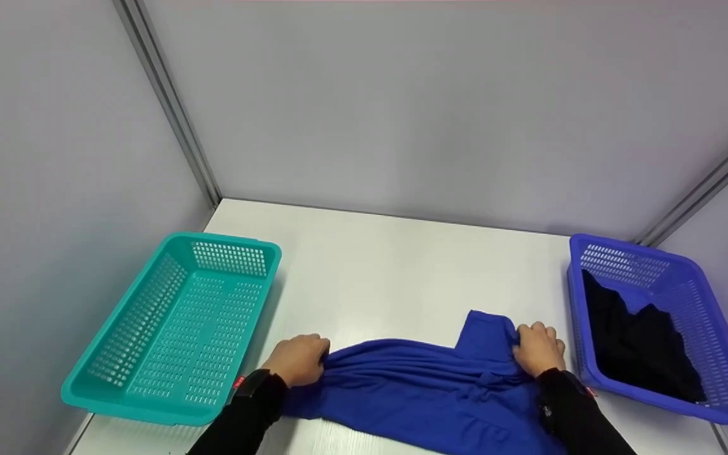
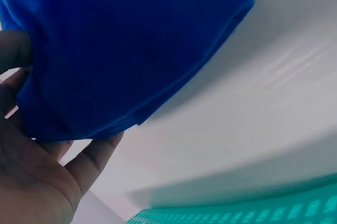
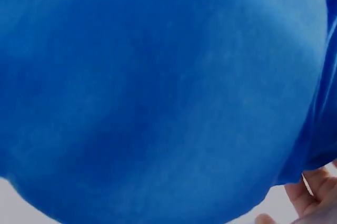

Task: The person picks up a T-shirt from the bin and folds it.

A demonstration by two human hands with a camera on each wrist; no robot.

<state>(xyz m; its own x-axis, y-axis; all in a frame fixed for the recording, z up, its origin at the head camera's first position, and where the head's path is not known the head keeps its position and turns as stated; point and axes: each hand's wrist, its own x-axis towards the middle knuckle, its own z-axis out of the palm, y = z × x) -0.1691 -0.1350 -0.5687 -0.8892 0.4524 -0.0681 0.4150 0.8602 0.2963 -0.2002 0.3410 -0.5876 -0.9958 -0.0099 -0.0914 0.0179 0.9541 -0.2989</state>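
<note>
A blue shirt [image 1: 427, 392] lies spread on the white table [image 1: 402, 265] near the front edge. My left hand [image 1: 297, 359] grips its bunched left edge; in the left wrist view the blue cloth [image 2: 121, 50] hangs over my fingers [image 2: 92, 155]. My right hand [image 1: 538, 347] grips the shirt's right side beside an upturned sleeve [image 1: 487, 335]. The right wrist view is almost filled by blue cloth [image 3: 158, 92], with fingertips [image 3: 310, 190] showing at the lower right.
An empty teal basket [image 1: 174, 325] stands at the left of the table. A blue basket [image 1: 661, 328] at the right holds dark clothing [image 1: 642, 344]. Grey walls enclose the table on three sides.
</note>
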